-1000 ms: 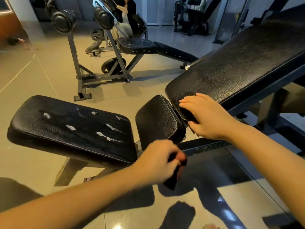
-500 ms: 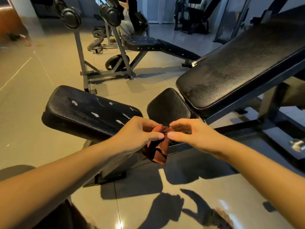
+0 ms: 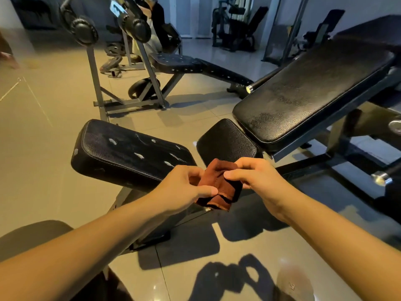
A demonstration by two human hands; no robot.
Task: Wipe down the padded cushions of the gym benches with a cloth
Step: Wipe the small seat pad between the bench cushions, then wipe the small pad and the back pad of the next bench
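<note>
Matt rust-brown folded cloth [image 3: 219, 185], grainy black leatherette flat cushion [image 3: 130, 155] scuffed white, pebbled faintly glossy inclined black pad [image 3: 308, 94], glossy beige tiled floor [image 3: 43, 148], dull grey metal frame [image 3: 95, 70]

No writing can be read anywhere. A pale blue tag [image 3: 117, 7] on the far rack [image 3: 93, 61] bears a mark, too blurred to tell.

Both arms bare, stretched forward, converging on the cloth [image 3: 218, 185]. Left forearm [image 3: 86, 246] comes in low from the cloth's left. Right forearm [image 3: 338, 235] comes in from its right. Left hand [image 3: 180, 187]: back up, thumb laid along the cloth's lower fold, fingers curled behind it, pinching. Right hand [image 3: 260, 181]: at the cloth's right edge, thumb and fingers curled on the upper fold, pinching.
</note>
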